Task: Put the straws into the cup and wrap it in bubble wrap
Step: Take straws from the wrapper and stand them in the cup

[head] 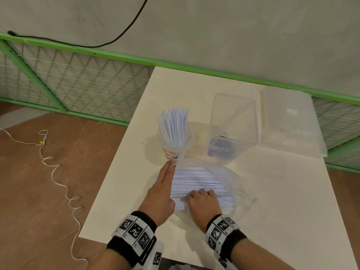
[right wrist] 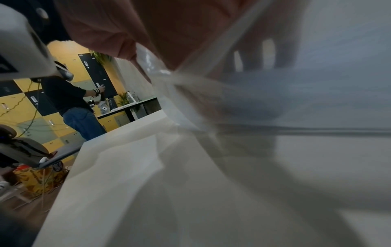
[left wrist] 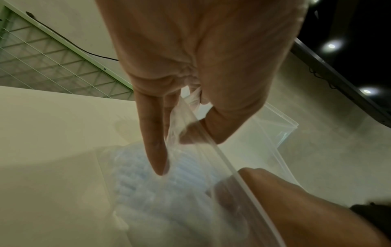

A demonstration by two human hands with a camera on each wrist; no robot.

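Observation:
A clear cup point(head: 172, 151) stands mid-table with several white wrapped straws point(head: 174, 125) upright in it. In front of it lies a clear zip bag point(head: 229, 176) with a pile of the same straws point(head: 196, 180) inside. My left hand point(head: 171, 163) pinches the bag's upper edge point(left wrist: 222, 158) between thumb and fingers, holding the mouth up. My right hand point(head: 200, 193) is inside the bag mouth, fingers curled over a bunch of straws near the pile's front. A folded stack of bubble wrap point(head: 290, 121) lies at the back right.
A clear square plastic container point(head: 231, 129) with a blue label stands right of the cup. The white table point(head: 272, 201) ends at a green mesh fence point(head: 78, 84) behind. A white cord point(head: 58, 172) lies on the brown floor at left. Another person point(right wrist: 71, 100) stands far off.

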